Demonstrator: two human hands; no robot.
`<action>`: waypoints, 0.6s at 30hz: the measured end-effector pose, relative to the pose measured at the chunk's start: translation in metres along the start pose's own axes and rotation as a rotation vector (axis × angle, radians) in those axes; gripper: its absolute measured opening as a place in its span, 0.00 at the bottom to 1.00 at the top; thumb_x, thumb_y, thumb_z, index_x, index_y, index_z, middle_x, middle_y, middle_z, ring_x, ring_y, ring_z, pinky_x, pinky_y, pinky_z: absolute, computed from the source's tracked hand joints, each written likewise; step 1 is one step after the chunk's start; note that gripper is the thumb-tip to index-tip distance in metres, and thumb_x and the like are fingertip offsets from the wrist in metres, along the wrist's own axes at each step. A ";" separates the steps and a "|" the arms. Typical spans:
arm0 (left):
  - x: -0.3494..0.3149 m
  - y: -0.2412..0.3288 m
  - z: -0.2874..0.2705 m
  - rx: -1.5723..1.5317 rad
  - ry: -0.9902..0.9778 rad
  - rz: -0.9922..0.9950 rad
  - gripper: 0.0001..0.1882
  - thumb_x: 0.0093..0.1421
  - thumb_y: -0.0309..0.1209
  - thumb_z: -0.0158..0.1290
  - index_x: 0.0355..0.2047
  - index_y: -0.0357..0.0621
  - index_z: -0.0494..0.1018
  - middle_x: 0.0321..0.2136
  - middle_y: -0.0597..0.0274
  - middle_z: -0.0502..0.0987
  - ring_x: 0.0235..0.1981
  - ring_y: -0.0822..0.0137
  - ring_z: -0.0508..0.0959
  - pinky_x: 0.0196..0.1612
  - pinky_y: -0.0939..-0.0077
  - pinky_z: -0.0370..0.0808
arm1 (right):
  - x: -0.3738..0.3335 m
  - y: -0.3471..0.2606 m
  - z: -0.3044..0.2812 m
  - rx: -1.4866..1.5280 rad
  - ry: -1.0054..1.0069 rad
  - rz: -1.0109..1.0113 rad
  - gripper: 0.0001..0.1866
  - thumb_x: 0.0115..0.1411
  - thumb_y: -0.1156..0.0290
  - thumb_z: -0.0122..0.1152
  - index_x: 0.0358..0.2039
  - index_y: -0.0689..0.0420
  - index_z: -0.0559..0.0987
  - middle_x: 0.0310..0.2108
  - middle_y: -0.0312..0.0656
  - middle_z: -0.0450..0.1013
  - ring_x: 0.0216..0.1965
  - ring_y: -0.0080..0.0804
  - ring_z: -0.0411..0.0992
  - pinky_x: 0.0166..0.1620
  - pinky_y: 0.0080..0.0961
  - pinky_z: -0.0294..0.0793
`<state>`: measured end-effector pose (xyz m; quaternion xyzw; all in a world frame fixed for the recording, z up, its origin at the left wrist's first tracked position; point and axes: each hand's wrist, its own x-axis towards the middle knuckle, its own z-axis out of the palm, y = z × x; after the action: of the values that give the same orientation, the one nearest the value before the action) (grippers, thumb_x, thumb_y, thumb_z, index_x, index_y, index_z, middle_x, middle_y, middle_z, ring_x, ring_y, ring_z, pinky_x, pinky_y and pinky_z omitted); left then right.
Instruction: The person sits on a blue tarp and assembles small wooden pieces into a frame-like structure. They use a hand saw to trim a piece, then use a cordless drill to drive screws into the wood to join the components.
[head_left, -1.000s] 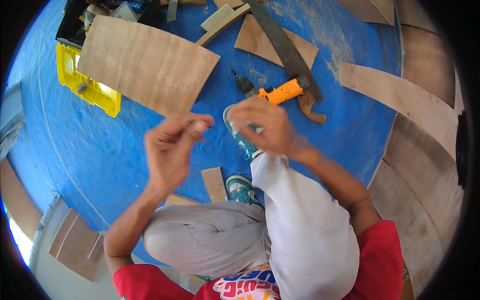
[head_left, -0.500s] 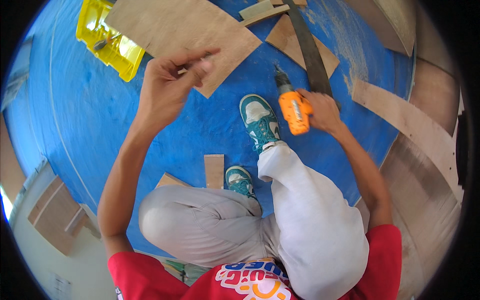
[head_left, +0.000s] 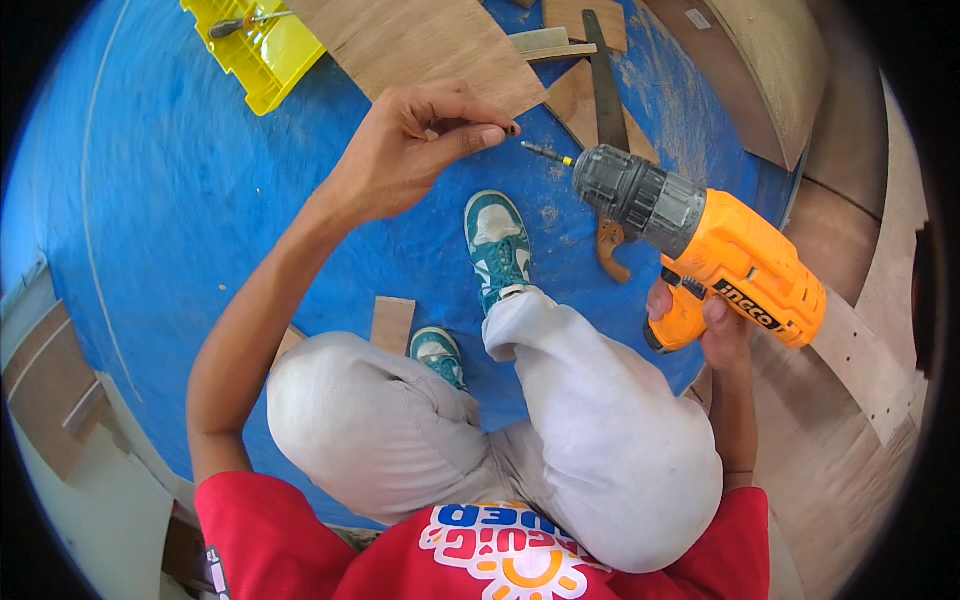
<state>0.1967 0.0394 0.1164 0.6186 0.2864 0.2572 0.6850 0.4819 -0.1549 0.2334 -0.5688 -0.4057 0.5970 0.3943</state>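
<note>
My right hand (head_left: 727,332) is wrapped round the grip of an orange and black cordless drill (head_left: 745,262). The drill is raised off the floor, its driver bit (head_left: 545,153) directed left. Just short of the bit tip, my left hand (head_left: 425,135) pinches a small dark piece (head_left: 513,129) between thumb and fingertips. It could be a screw, but most of it is hidden. Bit and piece are apart. Below my left hand lies a plywood panel (head_left: 420,50). A handsaw (head_left: 607,95) with a wooden handle rests on the floor behind the drill.
A yellow tray (head_left: 285,65) with a screwdriver (head_left: 240,22) across it stands at the far left. Wood offcuts (head_left: 575,100) lie around the saw blade, and a small board (head_left: 392,322) is by my shoe (head_left: 497,245). Curved plywood sheets (head_left: 740,70) line the right side of the blue floor covering (head_left: 240,200).
My right hand has lifted the drill up and to the right, turning its bit leftward. My left hand has moved right, toward the bit, still pinching. The view has shifted somewhat.
</note>
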 end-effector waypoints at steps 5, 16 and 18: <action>-0.008 0.000 -0.004 0.005 0.009 -0.040 0.09 0.65 0.30 0.63 0.44 0.40 0.85 0.32 0.67 0.80 0.33 0.78 0.74 0.36 0.78 0.72 | 0.013 -0.012 0.012 -0.098 0.050 -0.030 0.30 0.69 0.50 0.61 0.59 0.62 0.73 0.29 0.42 0.75 0.31 0.29 0.75 0.36 0.27 0.75; -0.011 -0.003 -0.009 0.187 0.012 0.146 0.06 0.62 0.27 0.65 0.39 0.43 0.86 0.34 0.67 0.82 0.33 0.74 0.75 0.35 0.75 0.71 | 0.025 -0.036 0.012 -0.158 -0.004 0.088 0.30 0.67 0.52 0.65 0.58 0.63 0.74 0.27 0.43 0.75 0.29 0.29 0.75 0.33 0.25 0.75; -0.008 -0.002 -0.006 0.173 0.011 0.066 0.06 0.61 0.26 0.65 0.38 0.44 0.86 0.37 0.66 0.83 0.35 0.73 0.77 0.38 0.73 0.74 | 0.027 -0.047 0.013 -0.217 0.005 0.128 0.33 0.66 0.50 0.65 0.58 0.66 0.73 0.27 0.43 0.75 0.28 0.30 0.75 0.32 0.25 0.75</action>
<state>0.1864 0.0376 0.1142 0.6831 0.2905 0.2574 0.6187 0.4680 -0.1130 0.2679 -0.6343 -0.4296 0.5724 0.2924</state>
